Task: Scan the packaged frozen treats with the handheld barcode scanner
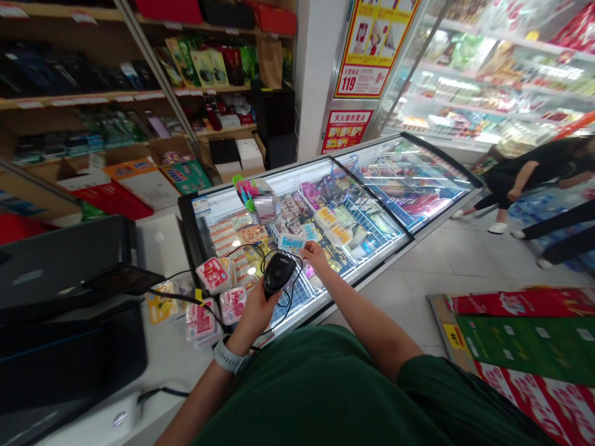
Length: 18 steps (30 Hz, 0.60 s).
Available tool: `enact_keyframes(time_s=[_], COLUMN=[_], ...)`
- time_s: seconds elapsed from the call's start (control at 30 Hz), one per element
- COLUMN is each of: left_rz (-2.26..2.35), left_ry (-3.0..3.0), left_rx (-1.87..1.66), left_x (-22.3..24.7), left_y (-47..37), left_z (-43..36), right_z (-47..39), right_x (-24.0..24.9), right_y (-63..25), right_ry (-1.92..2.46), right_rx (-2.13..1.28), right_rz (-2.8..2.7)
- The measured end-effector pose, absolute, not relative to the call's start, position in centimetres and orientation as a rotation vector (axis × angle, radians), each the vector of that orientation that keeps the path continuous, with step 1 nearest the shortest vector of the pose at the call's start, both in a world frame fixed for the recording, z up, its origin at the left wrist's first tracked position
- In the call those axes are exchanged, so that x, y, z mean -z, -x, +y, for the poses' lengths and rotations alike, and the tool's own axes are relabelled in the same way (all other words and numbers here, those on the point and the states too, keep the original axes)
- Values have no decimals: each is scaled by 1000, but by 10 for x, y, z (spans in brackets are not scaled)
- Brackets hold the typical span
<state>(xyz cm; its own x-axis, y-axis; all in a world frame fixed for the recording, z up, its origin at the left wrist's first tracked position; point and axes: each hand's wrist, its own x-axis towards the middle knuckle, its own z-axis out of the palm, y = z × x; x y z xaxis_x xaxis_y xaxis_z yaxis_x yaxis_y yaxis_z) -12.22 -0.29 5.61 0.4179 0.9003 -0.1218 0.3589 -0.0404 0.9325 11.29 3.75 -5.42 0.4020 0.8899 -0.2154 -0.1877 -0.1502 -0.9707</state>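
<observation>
My left hand [257,308], with a light watch band on the wrist, is wrapped round a black barcode scanner [279,271] whose cable loops beside it. Between the fingers of my right hand [316,257] is the end of a small flat white-and-blue packet [292,242]. Both hands are over the glass-topped freezer [260,232]. Just beyond the held packet lies a similar blue packet [311,232], with yellow-and-white packets [341,235] to its right. Red-and-white packs [233,303] sit left of the scanner, near a yellow pack [162,301].
A black checkout machine [69,266] stands on the white counter [162,254] at left. Shelves of goods [106,99] line the back left. At right, people [525,173] are near a lit display case [455,80], and stacked red and green boxes [525,347] are closer.
</observation>
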Motion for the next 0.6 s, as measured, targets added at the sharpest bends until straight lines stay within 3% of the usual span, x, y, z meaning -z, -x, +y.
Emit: enact_keyframes(time_s=[0.6], left_rz=[1215], left_ry=[-1622], left_rx=[-655], left_x=[-65], left_y=[121], left_z=[-5], right_z=[29], right_x=[46], right_y=[-109], right_ry=[1386], right_rx=[-1057], right_rz=[-643])
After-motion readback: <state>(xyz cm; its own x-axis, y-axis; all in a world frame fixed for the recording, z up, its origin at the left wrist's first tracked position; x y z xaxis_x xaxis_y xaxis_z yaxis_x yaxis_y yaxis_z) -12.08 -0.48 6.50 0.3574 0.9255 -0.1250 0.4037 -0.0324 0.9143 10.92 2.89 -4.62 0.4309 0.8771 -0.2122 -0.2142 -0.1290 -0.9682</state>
